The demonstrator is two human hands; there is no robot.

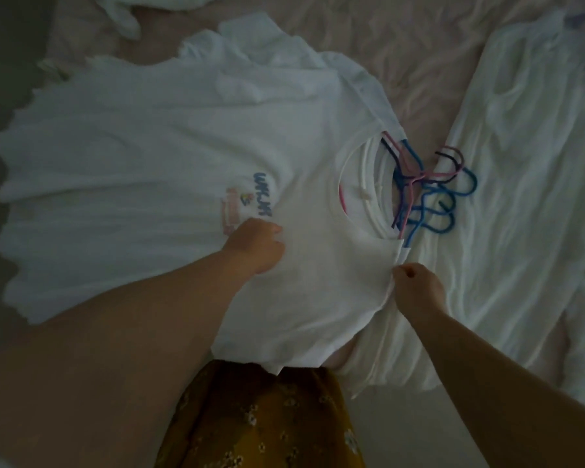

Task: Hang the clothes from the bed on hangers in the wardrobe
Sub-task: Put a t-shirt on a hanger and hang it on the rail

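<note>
Right hand [416, 282] pinches white T-shirt [149, 170] on pink bedsheet [419, 79].

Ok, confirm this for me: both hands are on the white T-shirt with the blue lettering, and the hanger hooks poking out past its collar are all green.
Not quite. In the head view the left hand and right hand are on the white T-shirt, but the hanger hooks past its collar are blue and pink, some darker, none green.
</note>
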